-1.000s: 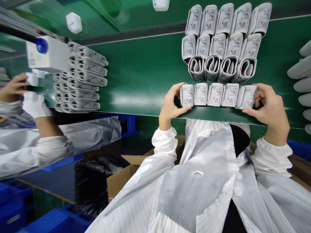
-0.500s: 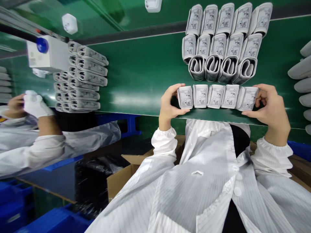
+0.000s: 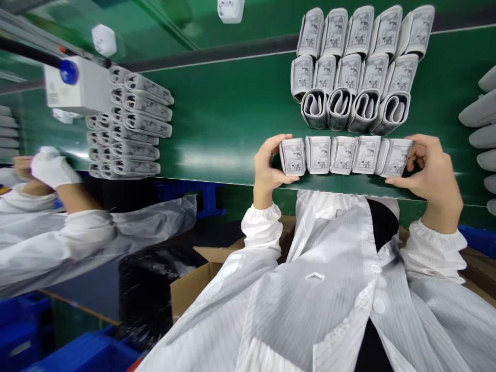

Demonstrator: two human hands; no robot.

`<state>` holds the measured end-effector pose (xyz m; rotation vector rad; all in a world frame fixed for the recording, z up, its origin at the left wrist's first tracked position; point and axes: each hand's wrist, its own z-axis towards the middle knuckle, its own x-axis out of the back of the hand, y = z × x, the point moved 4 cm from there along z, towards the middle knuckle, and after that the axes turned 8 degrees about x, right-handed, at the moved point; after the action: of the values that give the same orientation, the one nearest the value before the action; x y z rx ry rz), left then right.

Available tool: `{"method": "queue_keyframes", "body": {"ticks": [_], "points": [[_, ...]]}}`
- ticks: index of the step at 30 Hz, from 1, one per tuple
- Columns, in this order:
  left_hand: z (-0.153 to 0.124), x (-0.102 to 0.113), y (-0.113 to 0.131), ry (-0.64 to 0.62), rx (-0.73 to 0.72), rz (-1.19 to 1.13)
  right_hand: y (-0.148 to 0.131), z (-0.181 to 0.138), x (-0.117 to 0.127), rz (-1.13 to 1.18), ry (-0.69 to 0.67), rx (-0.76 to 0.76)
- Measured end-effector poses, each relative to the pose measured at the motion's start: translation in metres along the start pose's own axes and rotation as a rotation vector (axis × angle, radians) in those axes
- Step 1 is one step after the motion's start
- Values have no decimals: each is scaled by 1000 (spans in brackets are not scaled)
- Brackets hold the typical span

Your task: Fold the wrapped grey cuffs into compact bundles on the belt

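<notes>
A row of several rolled, pale grey cuffs with printed line drawings stands near the front edge of the green work surface. My left hand (image 3: 267,164) curls around the outer end of the leftmost rolled cuff (image 3: 293,157), thumb in front and fingers behind. At the other end, my right hand (image 3: 431,168) grips the rightmost rolled cuff (image 3: 398,157) in the same way. Between them stand more cuffs, among them a middle cuff (image 3: 343,155), which neither hand covers. Just behind is a stacked block of rolled cuffs (image 3: 351,72), the nearest ones showing their coiled ends.
Another stack of rolled cuffs (image 3: 141,124) lies to the left beside a white box (image 3: 83,85). A co-worker's gloved hand (image 3: 54,168) is at far left. White plug-like pieces (image 3: 231,10) lie on the far strip. Below are an open carton (image 3: 189,289) and a black bag (image 3: 145,294).
My left hand and the leftmost cuffs have shifted slightly left, while my right hand stays put. The white plug-like pieces have slid left, and the co-worker's arms have moved.
</notes>
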<state>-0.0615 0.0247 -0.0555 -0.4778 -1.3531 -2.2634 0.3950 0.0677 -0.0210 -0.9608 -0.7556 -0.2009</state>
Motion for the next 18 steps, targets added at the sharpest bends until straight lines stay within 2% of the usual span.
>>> {"method": "queue_keyframes", "body": {"ticks": [9,18], "points": [[2,-1,3,-43,45,23,0,-1,0,-19,-3,-9],[2,-2,4,-31,19,27,-2,0,1,-8,3,10]]}}
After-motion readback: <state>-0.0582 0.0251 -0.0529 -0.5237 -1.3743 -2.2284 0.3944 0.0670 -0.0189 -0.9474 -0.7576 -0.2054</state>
